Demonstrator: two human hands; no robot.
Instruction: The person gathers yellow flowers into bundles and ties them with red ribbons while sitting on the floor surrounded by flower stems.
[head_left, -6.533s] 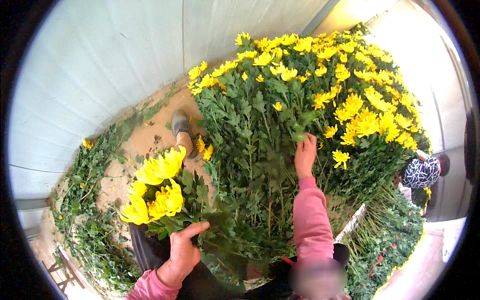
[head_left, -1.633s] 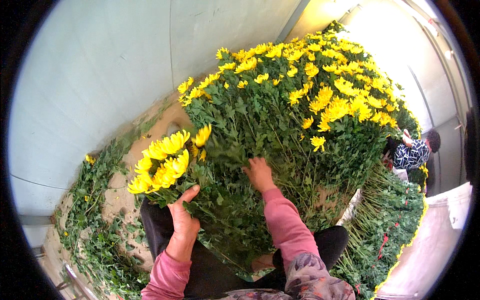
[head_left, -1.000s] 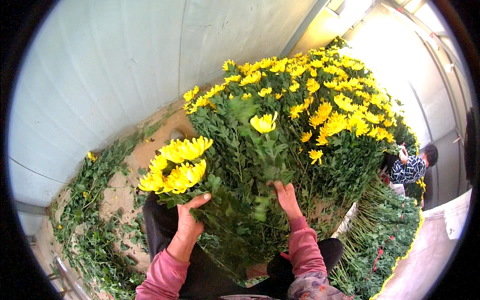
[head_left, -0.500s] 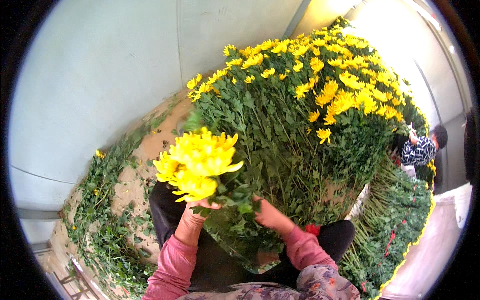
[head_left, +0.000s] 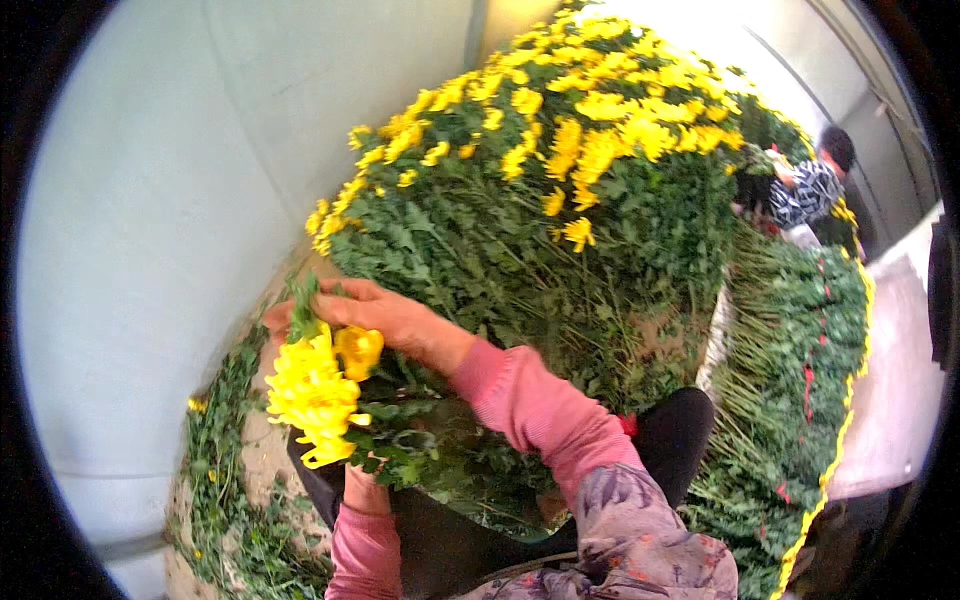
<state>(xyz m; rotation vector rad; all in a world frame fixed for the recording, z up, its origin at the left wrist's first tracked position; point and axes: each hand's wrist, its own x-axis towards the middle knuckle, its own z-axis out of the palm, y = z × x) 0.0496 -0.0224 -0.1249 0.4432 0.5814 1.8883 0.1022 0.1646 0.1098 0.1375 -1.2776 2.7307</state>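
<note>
Large yellow chrysanthemums [head_left: 315, 395] are bunched in front of my left hand [head_left: 366, 488], which grips them low down; its fingers are mostly hidden by blooms and leaves. My right hand [head_left: 370, 315] reaches across to the far side of the blooms. Its fingers are bent round a green leafy sprig [head_left: 303, 308], slightly blurred. One smaller yellow bloom [head_left: 358, 352] sits just beneath the right palm. Leafy stems [head_left: 430, 465] trail from the bunch over my lap.
A big heap of cut chrysanthemums [head_left: 600, 130] lies ahead, stems toward me. Stripped leaves [head_left: 225, 470] litter the ground at left beside a pale wall [head_left: 180, 200]. On the right are tied green bundles [head_left: 790, 400] with red ties. A person [head_left: 805, 190] is at the far right.
My right hand has moved from beside the stems, up and left past the blooms, and now has green leaves in its fingers. The bunch has dropped lower and tilted left. The view has turned.
</note>
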